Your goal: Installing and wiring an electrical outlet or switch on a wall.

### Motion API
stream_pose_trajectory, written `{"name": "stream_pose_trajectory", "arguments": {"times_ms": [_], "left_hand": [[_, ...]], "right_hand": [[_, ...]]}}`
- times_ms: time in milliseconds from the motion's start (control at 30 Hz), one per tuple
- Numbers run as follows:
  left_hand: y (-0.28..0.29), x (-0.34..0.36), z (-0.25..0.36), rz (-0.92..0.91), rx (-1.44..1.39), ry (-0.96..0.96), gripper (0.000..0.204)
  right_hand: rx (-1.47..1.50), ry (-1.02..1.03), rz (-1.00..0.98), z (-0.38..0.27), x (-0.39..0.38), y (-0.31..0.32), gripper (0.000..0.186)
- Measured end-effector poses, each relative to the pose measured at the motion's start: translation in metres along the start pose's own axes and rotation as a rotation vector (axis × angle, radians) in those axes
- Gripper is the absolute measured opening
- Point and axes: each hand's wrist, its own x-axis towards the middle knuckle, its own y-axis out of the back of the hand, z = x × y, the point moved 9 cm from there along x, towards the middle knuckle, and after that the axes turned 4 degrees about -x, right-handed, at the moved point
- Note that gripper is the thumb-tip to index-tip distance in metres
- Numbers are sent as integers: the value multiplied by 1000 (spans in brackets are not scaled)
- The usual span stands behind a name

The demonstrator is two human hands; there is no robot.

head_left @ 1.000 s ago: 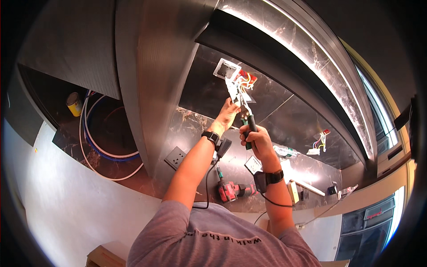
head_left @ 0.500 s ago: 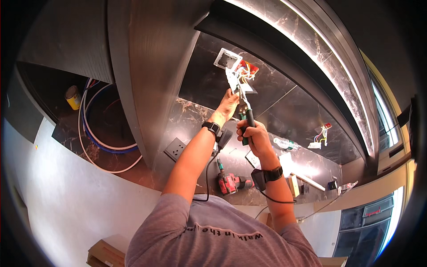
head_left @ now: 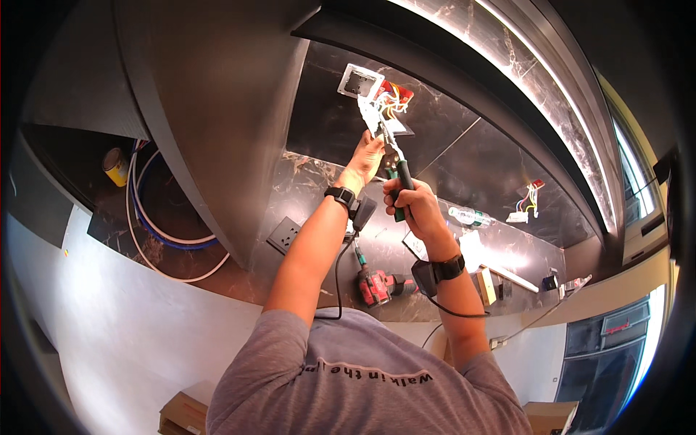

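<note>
My right hand (head_left: 419, 206) is wrapped round the green-and-black handles of a pair of pliers (head_left: 404, 174). The pliers' metal jaws point up to the wires beside my left fingertips; glare hides exactly what lies between them. My left hand (head_left: 365, 159) is closed, its fingers pinching the lower end of a white wired fitting (head_left: 370, 116). White and yellow wires (head_left: 397, 109) come out of a red wall box (head_left: 404, 94) behind that fitting. Just to the left, a square socket with a pale frame (head_left: 362, 80) sits at the dark marbled wall.
On the counter lie a red-and-black power drill (head_left: 374, 288), a grey socket plate (head_left: 284, 235) and a clear bottle (head_left: 468, 216). A second red box with loose wires (head_left: 533, 192) is farther right. Coiled cables (head_left: 174, 235) and a yellow can (head_left: 115, 168) lie left. A dark cabinet edge (head_left: 464, 90) hangs above.
The whole view has shifted slightly. Both hands remain at the fitting, the right still gripping the pliers, whose jaws stay by the left fingertips.
</note>
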Motion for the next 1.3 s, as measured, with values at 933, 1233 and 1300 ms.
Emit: {"name": "stream_pose_trajectory", "arguments": {"times_ms": [933,1233,1300], "left_hand": [[-33,-10,18,-58,55,31,49],[-26,-7,14,-35,36,54,52],[-22,-7,14,-38,18,62,51]], "right_hand": [[-388,8,-61,-57,-1,43,25],[-189,3,-144,-78,-10,71,29],[-242,10,-132,-85,-12,76,29]]}}
